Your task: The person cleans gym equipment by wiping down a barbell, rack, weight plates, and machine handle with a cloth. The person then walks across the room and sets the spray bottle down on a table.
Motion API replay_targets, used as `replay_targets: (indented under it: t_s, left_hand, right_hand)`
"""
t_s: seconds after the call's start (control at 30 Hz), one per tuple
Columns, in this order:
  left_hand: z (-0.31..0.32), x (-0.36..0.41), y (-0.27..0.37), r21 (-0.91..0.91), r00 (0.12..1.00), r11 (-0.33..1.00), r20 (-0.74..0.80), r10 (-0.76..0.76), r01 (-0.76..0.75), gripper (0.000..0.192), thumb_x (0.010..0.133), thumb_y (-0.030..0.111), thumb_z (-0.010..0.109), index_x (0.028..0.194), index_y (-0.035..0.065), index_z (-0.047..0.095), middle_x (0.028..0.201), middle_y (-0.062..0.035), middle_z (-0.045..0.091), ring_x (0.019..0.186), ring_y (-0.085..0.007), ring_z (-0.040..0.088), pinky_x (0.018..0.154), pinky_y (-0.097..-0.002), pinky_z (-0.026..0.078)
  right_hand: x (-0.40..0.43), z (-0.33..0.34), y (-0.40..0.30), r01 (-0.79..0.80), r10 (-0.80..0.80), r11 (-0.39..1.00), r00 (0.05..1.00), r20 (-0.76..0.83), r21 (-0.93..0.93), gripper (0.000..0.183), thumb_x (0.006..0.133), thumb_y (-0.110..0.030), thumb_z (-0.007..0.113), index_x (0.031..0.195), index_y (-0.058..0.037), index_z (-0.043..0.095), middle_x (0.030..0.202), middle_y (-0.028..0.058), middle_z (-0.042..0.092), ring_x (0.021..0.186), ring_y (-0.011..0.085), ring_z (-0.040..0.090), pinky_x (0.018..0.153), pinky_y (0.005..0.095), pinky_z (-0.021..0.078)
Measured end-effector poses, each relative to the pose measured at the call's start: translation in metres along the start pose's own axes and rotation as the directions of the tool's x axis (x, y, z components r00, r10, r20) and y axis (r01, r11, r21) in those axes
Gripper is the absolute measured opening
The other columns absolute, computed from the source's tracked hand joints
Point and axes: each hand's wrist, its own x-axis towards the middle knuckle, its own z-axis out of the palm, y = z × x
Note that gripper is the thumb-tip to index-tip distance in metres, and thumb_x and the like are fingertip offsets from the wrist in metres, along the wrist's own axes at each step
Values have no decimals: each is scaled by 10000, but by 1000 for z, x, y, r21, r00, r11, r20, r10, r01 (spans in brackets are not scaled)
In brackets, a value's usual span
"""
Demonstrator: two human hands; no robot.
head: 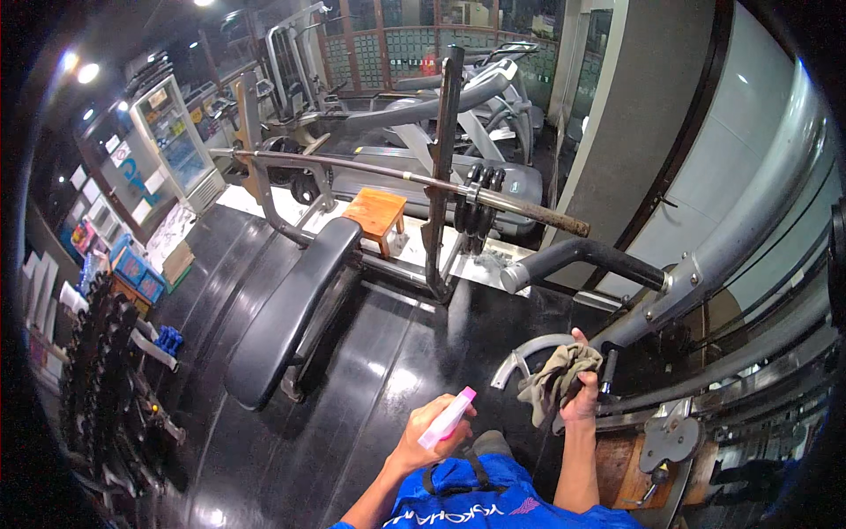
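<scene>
My left hand (433, 430) is closed around a pink and white spray bottle (447, 420), held in front of the blue shirt. In my right hand (581, 393) is a crumpled grey-green cloth (560, 377), hanging partly below the fingers. This hand is beside the grey metal frame of a gym machine (661, 307). Beyond both hands stands a black padded weight bench (294, 314), with a barbell (370, 166) resting across its rack uprights.
A wooden stool (375, 210) stands behind the bench. Dumbbells fill a rack (99, 370) at the left. A padded machine arm (581, 261) juts out at the right. Weight plates (476, 205) hang by the rack; a treadmill (423, 175) and a glass-door fridge (175, 142) stand farther back.
</scene>
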Motion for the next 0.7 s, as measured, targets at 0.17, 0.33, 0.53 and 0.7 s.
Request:
replay_targets:
  t_s: [0.17,0.33,0.53,0.7]
  left_hand:
    - [34,19,-2,138,987,984,-103,124,-109,219,846,47,649,1061,15,629,934,-99,671,645,-148,653,612,-274,514]
    - [76,45,5,70,970,993,-230,-76,94,205,847,65,640,1048,27,632,888,-86,682,677,-142,644,618,-281,506]
    - [108,90,7,303,890,953,-432,145,-9,212,817,43,649,1026,14,623,843,-86,667,719,-180,663,652,-296,521]
    - [121,117,5,420,853,907,-468,230,-15,187,805,39,646,986,-1,622,822,-117,654,720,-238,677,659,-320,525]
  right_hand:
    - [26,2,-25,-8,9,999,1000,18,-52,718,654,-163,761,1297,-66,457,1051,40,599,992,180,612,916,339,523]
    - [52,-8,-56,52,-43,990,997,64,-133,653,682,-208,813,1250,-61,528,1085,46,605,1019,194,601,943,358,501]
    - [76,-27,-91,96,-96,984,995,1,-148,600,736,-217,779,1256,-53,528,1125,59,585,1032,206,588,946,368,496]
    - [84,-50,-104,81,-94,972,994,-51,-222,554,790,-217,738,1274,-54,523,1159,67,578,1040,197,582,951,362,484]
